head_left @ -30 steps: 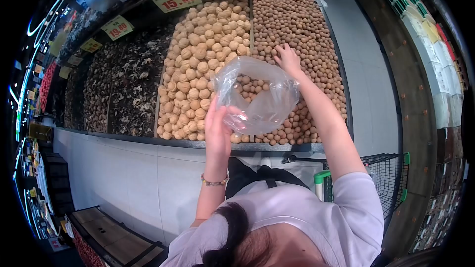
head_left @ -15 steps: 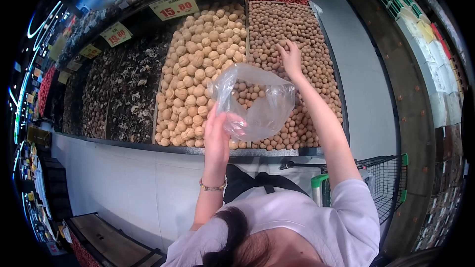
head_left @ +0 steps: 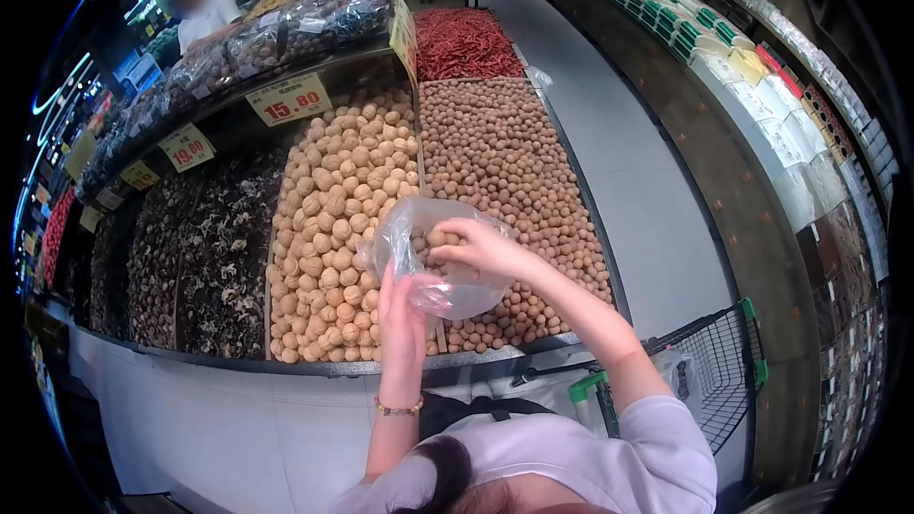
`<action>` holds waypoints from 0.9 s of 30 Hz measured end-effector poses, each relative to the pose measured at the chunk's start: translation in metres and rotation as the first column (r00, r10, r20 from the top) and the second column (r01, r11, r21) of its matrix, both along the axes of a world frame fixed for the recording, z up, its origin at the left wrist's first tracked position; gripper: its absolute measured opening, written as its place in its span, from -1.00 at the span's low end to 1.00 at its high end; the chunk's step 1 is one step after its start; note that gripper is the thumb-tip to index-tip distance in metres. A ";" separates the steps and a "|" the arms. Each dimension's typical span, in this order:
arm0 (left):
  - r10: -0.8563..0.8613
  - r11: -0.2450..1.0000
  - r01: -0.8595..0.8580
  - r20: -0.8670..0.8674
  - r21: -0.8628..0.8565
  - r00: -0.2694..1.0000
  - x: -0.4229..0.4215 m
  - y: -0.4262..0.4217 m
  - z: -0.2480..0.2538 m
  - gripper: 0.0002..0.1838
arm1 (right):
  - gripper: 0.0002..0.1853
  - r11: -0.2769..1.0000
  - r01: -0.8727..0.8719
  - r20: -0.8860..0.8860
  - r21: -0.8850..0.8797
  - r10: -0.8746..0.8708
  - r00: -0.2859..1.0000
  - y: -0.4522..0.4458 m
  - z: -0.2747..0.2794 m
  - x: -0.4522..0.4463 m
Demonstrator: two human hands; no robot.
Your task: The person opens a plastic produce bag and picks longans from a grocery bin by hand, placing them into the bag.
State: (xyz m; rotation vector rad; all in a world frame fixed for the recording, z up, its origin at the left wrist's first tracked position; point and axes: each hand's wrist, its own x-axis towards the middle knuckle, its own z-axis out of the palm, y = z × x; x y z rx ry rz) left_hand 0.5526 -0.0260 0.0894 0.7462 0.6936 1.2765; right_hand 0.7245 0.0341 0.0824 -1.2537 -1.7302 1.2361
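Observation:
My left hand (head_left: 402, 312) grips the near left side of a clear plastic bag (head_left: 476, 303), whose mouth is held wide. My right hand (head_left: 476, 249) is at the bag's mouth, its fingers closed around a dried longan (head_left: 438, 239), small, round and brown. How many it holds I cannot tell. Beneath and beyond the bag lies a bin of loose dried longans (head_left: 505, 148). Walnuts (head_left: 333, 200) fill the section to the left, below the bag's left edge.
Dried red chillies (head_left: 462, 43) lie beyond the longans. Dark dried goods (head_left: 224, 262) fill the sections at left, under price signs (head_left: 288, 100). A shopping cart (head_left: 714, 376) stands at my right. Another person (head_left: 205, 19) is at the far left, behind bagged goods (head_left: 257, 48).
My right hand has moved from the longan pile back to the bag's mouth, now with a dried longan in its fingers. My left hand still holds the bag. The view has shifted.

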 end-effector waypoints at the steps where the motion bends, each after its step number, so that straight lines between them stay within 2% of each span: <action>1: 0.007 1.000 -0.007 0.005 -0.007 1.000 0.001 -0.001 0.002 -0.56 | -0.71 0.999 0.001 0.152 0.047 -0.008 0.988 -0.003 0.004 -0.005; 3: -0.010 1.000 0.011 0.034 -0.009 0.999 0.002 -0.002 -0.001 -0.56 | -0.67 0.914 -0.050 0.228 0.403 -0.047 0.973 0.016 -0.047 -0.013; 6: -0.043 0.999 0.044 0.071 -0.011 0.997 0.002 0.000 -0.005 -0.50 | -0.63 0.918 0.020 0.252 0.396 -0.130 0.959 0.019 -0.046 -0.032; 9: -0.038 0.999 0.039 0.086 -0.011 0.996 -0.005 0.000 -0.006 -0.46 | -0.61 0.985 0.013 0.289 0.173 -0.063 0.955 0.024 -0.044 -0.032; 12: 0.011 1.000 -0.011 0.100 0.005 0.995 -0.009 0.004 -0.007 -0.45 | -0.67 0.918 -0.014 0.161 0.395 -0.054 0.986 0.013 -0.025 -0.024; 14: 0.024 1.000 -0.026 0.098 0.015 0.995 -0.008 0.006 -0.007 -0.45 | -0.76 0.873 0.165 0.114 0.460 -0.242 0.964 0.002 0.001 -0.012; 15: 0.022 1.000 -0.023 0.089 0.017 0.996 -0.009 0.006 -0.006 -0.45 | -0.82 0.832 0.286 -0.035 0.476 -0.306 0.951 -0.005 0.013 -0.003; 16: 0.020 1.000 -0.021 0.079 0.018 0.997 -0.010 0.004 -0.006 -0.45 | -0.82 0.783 0.376 -0.076 0.495 -0.392 0.917 -0.006 0.013 0.010; 17: 0.018 1.000 -0.020 0.068 0.019 0.998 -0.011 0.003 -0.006 -0.45 | -0.84 0.658 0.466 -0.126 0.591 -0.496 0.859 -0.001 0.006 0.025; 18: 0.017 1.000 -0.019 0.070 0.023 0.997 -0.012 0.003 -0.006 -0.45 | -0.85 0.586 0.523 -0.076 0.618 -0.618 0.782 0.004 -0.003 0.044; 19: 0.015 1.000 -0.017 0.071 0.026 0.997 -0.012 0.003 -0.005 -0.45 | -0.83 0.507 0.483 0.068 0.714 -0.737 0.673 0.014 -0.024 0.067; 20: 0.012 0.999 -0.014 0.072 0.031 0.997 -0.013 0.002 -0.005 -0.45 | -0.71 0.563 0.536 0.188 0.629 -0.780 0.597 0.019 -0.045 0.086; 21: 0.018 1.000 -0.020 0.071 0.023 0.997 -0.013 0.002 -0.006 -0.47 | -0.50 0.576 0.569 0.301 0.588 -0.808 0.507 0.033 -0.094 0.115; 23: 0.036 0.999 -0.038 0.075 0.018 0.997 -0.013 0.003 -0.008 -0.52 | -0.35 0.640 0.638 0.593 0.427 -0.732 0.337 0.028 -0.127 0.130; 26: 0.019 0.999 -0.022 0.063 0.047 0.998 -0.015 0.002 -0.010 -0.51 | -0.31 0.690 0.672 0.622 0.269 -0.657 0.425 0.023 -0.152 0.134; 27: 0.016 0.999 -0.019 0.052 0.051 0.999 -0.015 0.003 -0.009 -0.51 | -0.32 0.695 0.669 0.630 0.264 -0.650 0.426 0.025 -0.151 0.132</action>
